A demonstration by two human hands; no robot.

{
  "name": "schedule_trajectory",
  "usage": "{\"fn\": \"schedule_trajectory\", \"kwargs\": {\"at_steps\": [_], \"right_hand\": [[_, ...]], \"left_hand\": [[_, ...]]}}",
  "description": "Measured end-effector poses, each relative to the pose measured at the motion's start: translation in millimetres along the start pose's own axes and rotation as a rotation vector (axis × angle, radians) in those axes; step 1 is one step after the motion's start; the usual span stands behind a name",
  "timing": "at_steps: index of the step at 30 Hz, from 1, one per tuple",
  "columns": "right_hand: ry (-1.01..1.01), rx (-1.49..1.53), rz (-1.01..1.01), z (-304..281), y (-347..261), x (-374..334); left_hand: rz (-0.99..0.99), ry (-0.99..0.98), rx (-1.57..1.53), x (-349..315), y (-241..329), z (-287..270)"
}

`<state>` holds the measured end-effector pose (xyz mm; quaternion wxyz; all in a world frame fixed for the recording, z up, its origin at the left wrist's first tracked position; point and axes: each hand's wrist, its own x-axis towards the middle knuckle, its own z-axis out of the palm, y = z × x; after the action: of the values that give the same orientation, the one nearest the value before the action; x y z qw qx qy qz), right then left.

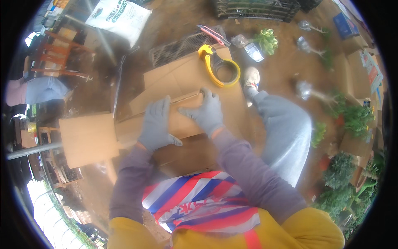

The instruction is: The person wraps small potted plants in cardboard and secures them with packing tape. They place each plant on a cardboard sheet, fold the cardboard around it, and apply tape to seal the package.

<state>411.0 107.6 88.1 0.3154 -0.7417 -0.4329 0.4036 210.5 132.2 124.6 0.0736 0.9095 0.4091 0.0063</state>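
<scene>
A brown cardboard box lies in front of me, its flaps spread out to the left and far sides. On its near panel my left hand, in a grey glove, lies flat with straight fingers and the thumb stuck out to the right. My right hand, gloved alike, grips the panel's upper edge, fingertips bent over it and thumb pointing left across the face. Just beyond the right hand, a yellow and black tape dispenser rests on the cardboard. A pink-handled cutter lies farther off.
A black plastic crate sits behind the cardboard, with a white printed sack at the far left. Wrapped plants lie on the floor to the right, near leafy greenery. Another person is at the left, by a wooden chair.
</scene>
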Motion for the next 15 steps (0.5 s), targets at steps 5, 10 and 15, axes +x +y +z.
{"fn": "schedule_trajectory", "kwargs": {"at_steps": [5, 10, 15], "right_hand": [[-0.043, -0.021, 0.021, -4.5, -4.0, 5.9], [-0.099, -0.019, 0.067, -6.7, -8.5, 15.1], [-0.165, -0.052, 0.095, -14.3, -17.3, 21.5]], "left_hand": [[0.036, 0.023, 0.092, 4.9, 2.1, 5.2], [0.044, -0.007, 0.081, 3.8, -7.2, 14.6], [0.091, 0.032, 0.123, 4.3, -9.4, 11.1]]}}
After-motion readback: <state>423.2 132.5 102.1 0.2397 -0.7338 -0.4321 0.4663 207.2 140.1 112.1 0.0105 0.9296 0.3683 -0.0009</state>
